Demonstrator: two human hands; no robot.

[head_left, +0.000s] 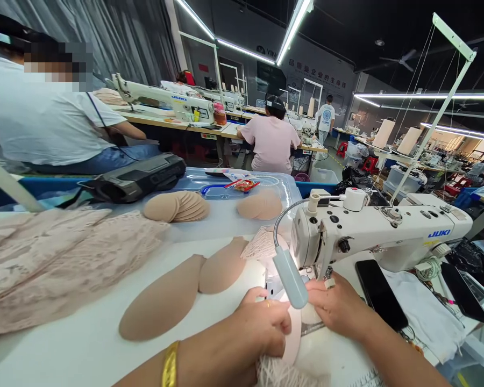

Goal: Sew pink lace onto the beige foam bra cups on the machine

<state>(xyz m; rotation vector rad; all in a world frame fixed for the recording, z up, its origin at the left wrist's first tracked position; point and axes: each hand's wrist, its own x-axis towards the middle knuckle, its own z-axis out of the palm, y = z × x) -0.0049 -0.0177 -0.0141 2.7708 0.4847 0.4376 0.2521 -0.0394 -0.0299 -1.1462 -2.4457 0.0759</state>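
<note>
My left hand (262, 325) is closed on a beige foam cup with pink lace (292, 344), pressing it flat on the white table (84, 344) just before the needle of the white Juki sewing machine (379, 228). My right hand (339, 306) grips the same piece from the right, fingers curled on its edge beside the presser foot. The machine's grey gooseneck lamp (289, 277) hangs over both hands and hides the needle area. A gold bangle (170, 364) sits on my left wrist.
Two loose beige cups (163, 303) (221, 266) lie left of my hands, with pink lace fabric (52, 258) further left. Stacks of cups (177, 207) sit on a clear bin lid behind. A black phone (381, 294) lies right of the machine. Other people sew at tables beyond.
</note>
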